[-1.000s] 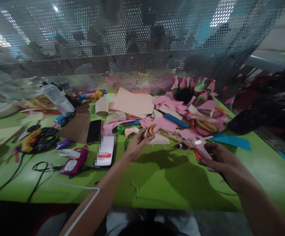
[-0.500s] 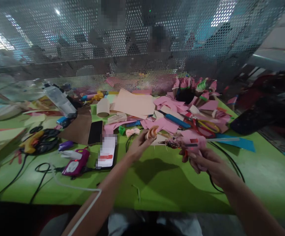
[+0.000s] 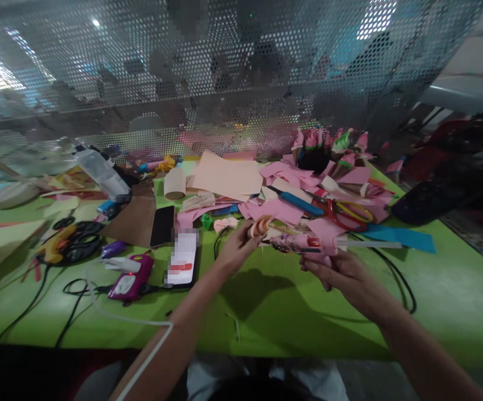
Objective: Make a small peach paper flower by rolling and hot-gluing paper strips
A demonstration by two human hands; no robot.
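My left hand is closed around a small peach-coloured coiled paper piece, held above the table. In my right hand is a pink hot glue gun, its body lying sideways and its nozzle pointing left, right at the paper piece. Whether the tip touches the paper I cannot tell. A clear glue stick sticks out of the gun's back end. Just behind my hands lie pink paper scraps and a crumpled pale pink paper piece.
On the green table lie a lit phone, a dark phone, a magenta power adapter and a yellow-black glue gun. A blue cutter, red scissors and a bottle lie farther back. A perforated metal screen stands behind.
My right hand has brought the glue gun left and levelled it, so its nozzle now meets or nearly meets the coiled paper. My left hand has stayed almost still.
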